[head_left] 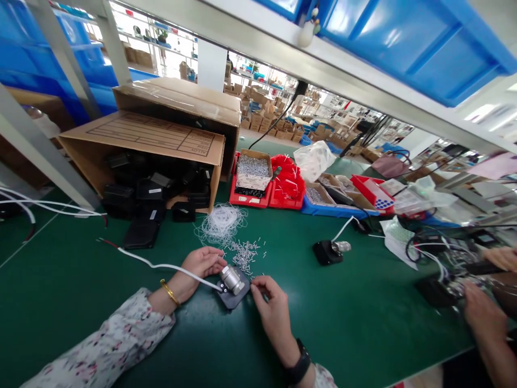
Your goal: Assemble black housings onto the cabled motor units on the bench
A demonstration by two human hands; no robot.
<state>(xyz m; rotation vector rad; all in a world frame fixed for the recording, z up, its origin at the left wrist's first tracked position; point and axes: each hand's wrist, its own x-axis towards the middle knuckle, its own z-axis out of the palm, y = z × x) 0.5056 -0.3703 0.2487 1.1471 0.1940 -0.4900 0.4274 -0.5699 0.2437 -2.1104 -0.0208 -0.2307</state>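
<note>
A silver metal valve body (232,279) on a dark square base (241,295) lies on the green table between my hands. A white cable (161,265) runs from it to the left, over my left wrist, ending in a red and a dark lead. My left hand (202,269) is beside the valve, fingers curled together at its upper left; what they pinch is too small to make out. At the base's right edge my right hand (270,302) has thumb and forefinger pressed together, their contents hidden. Just beyond lies a heap of small pale pins (244,254).
A tangle of thin clear rings or strands (224,223) lies behind the pins. An open carton (218,183) holds black housings. Red bins (286,202) and a blue tray (339,211) line the back. Another valve unit (328,252) stands right; a co-worker's hands (484,312) work at far right.
</note>
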